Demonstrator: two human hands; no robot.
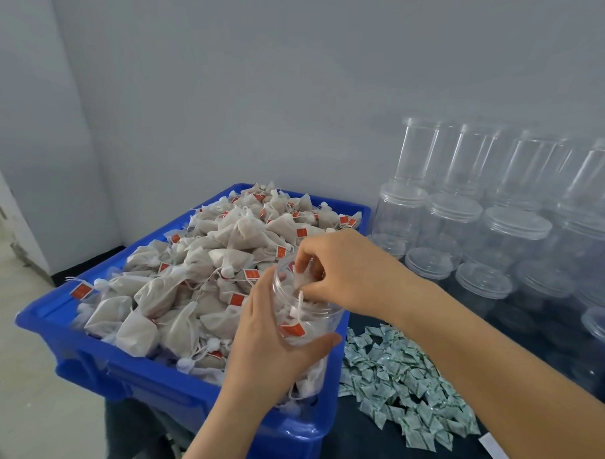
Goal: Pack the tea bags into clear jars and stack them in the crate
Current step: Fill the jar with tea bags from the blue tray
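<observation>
Filling is under way: left hand (270,338) grips the clear jar (306,318) over the blue crate (172,393) while right hand (341,268) fingers (305,260) pinch a tea bag (301,280) into its mouth, so releasing it and fetching another likely comes next.

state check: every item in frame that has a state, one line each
left hand: grips the jar from the side
right hand: fingers pinch a tea bag at the jar mouth
jar: open, lidless, tilted, partly filled with tea bags
tea bag: pinched, partly inside the jar
blue crate: heaped with tea bags
empty jars: lidded, stacked by the wall
green sachets: loose pile on the dark table
</observation>
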